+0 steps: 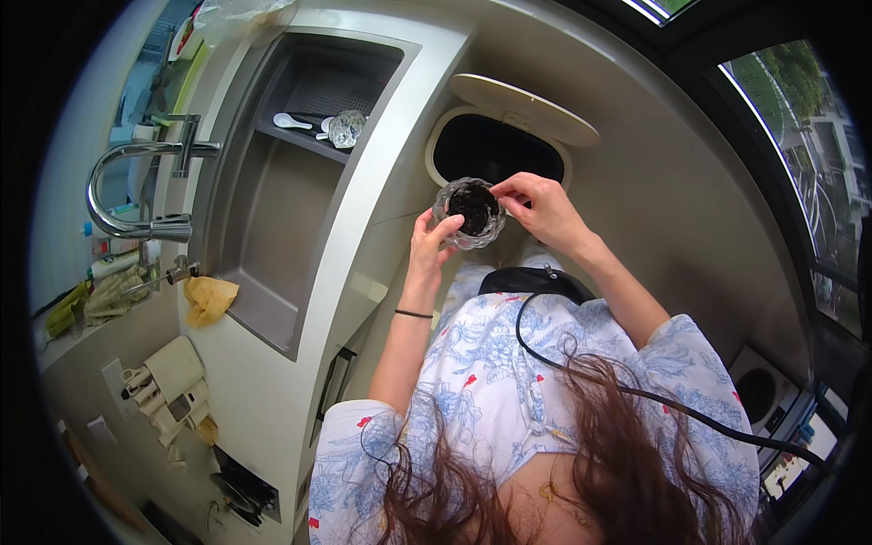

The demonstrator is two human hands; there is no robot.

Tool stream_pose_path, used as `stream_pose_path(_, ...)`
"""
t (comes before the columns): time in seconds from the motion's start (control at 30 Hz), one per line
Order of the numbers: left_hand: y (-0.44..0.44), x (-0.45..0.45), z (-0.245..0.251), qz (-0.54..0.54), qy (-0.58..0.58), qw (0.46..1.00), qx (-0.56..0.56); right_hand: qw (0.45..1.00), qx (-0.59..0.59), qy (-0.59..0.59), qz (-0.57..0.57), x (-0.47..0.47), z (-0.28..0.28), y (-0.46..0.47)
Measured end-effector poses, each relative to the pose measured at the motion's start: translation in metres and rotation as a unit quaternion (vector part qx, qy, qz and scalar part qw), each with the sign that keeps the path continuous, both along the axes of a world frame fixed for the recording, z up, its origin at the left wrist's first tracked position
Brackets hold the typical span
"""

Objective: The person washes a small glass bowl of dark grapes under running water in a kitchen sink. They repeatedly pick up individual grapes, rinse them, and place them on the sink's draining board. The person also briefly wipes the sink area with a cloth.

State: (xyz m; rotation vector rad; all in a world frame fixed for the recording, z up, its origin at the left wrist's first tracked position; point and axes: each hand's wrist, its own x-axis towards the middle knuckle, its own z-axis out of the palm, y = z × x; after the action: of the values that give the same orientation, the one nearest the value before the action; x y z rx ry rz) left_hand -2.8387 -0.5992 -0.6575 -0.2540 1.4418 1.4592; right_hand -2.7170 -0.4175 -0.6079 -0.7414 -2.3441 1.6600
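My left hand (434, 246) holds a clear glass bowl (489, 235) with a scalloped wall, its thumb over the near rim. Dark, wet-looking matter (475, 208) clings to the inside of the bowl; what it is I cannot make out. My right hand (541, 208) has its thumb and forefinger pinched together at the bowl's right rim. Whether a small thing sits between those fingertips is hidden. Just beyond the bowl stands a trash bin (432, 157) with a black inside and its pale oval lid (524, 109) raised.
To the left is a steel sink (279, 197) with a chrome faucet (136, 150). Its ledge carries a white spoon (291, 121) and a patterned bowl (347, 128). A yellow cloth (210, 300) lies by the sink's corner. A black cable (647, 394) crosses my shirt.
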Motion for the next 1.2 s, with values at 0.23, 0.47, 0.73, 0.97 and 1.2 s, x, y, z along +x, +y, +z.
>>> stream_pose_path(0.23, 0.013, 0.001, -0.001, -0.025, -0.003, 1.000, 0.009, 0.988, 0.149, 0.010, 0.037, 0.000, -0.006, -0.006)
stream_pose_path(0.47, 0.017, 0.002, 0.001, -0.005, 0.001, 1.000, 0.008, 0.968, 0.215, -0.083, 0.099, -0.016, -0.019, -0.029)
stream_pose_path(0.73, 0.022, 0.000, 0.004, -0.014, 0.024, 0.999, 0.020, 0.976, 0.177, -0.090, 0.087, -0.026, -0.023, -0.035)
stream_pose_path(0.97, 0.055, 0.017, 0.015, -0.075, 0.031, 0.995, 0.060, 0.977, 0.193, -0.071, 0.057, 0.008, -0.001, -0.012)
stream_pose_path(1.2, 0.113, 0.092, 0.039, -0.206, 0.024, 0.975, 0.076, 0.979, 0.177, -0.099, 0.008, 0.122, 0.048, 0.023)
